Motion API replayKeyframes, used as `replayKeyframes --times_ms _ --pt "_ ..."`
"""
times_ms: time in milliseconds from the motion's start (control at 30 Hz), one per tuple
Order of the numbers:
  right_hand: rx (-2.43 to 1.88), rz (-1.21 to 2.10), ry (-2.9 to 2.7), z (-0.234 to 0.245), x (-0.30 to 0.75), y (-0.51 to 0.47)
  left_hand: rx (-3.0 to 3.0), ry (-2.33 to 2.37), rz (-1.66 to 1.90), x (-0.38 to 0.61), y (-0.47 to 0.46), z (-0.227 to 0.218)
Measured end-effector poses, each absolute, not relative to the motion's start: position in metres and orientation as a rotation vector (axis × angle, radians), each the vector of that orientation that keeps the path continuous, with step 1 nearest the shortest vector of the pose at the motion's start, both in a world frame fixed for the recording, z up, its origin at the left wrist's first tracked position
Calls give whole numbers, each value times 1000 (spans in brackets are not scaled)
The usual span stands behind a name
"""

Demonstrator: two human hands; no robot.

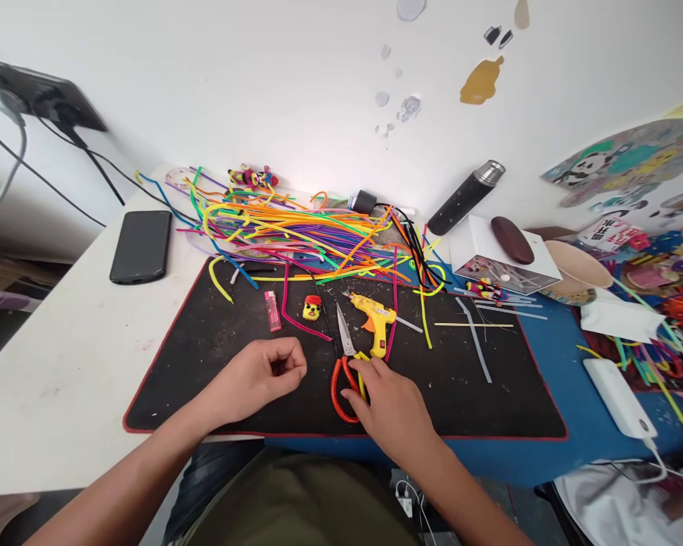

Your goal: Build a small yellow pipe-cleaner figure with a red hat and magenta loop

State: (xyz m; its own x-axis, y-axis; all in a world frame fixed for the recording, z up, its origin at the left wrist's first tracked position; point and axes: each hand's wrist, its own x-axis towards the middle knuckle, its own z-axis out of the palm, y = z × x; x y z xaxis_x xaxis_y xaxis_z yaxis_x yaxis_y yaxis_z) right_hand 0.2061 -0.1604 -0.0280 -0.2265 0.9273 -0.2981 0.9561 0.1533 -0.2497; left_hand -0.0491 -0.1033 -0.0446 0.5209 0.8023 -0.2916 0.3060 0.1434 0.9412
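My left hand point(270, 375) is held above the black mat point(216, 387), fingers curled against the thumb in a ring. What they pinch, if anything, is too small to make out. Beside the yellow glue gun point(379, 322), scissors with red handles point(337, 390) lie with their blades pointing away from me. My right hand point(398, 406) reaches over the handles, thumb and fingertips apart, touching them and a bent yellow pipe cleaner point(363, 385). Beyond my hands are a small yellow face figure with a red top point(312, 308) and a pink lighter point(272, 311).
A heap of coloured pipe cleaners point(319, 235) spreads along the wall. A phone point(141, 246) lies left. To the right are glue sticks point(478, 349), a thin wooden stick point(472, 325), a black flask point(464, 199), a white box point(489, 262) and a white power bank point(619, 398).
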Motion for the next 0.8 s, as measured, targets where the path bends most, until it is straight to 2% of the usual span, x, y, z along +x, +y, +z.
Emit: replayKeyframes --times_ms 200,333,400,600,700,800 --pt "2020 -706 2373 -36 211 -160 1412 1002 487 -45 -108 -46" --pt "2172 -945 2401 -38 216 -158 1338 967 542 -40 -109 -45" --pt "2281 -1186 2351 -39 219 -158 1277 944 565 -37 -108 -45" --pt "2433 -2178 1936 -29 219 -154 967 857 654 -27 -105 -46" --pt "2311 -2506 1772 -22 214 -153 772 825 708 -19 -104 -43" --pt "2122 -2697 1669 -19 207 -153 606 784 730 -11 -105 -39"
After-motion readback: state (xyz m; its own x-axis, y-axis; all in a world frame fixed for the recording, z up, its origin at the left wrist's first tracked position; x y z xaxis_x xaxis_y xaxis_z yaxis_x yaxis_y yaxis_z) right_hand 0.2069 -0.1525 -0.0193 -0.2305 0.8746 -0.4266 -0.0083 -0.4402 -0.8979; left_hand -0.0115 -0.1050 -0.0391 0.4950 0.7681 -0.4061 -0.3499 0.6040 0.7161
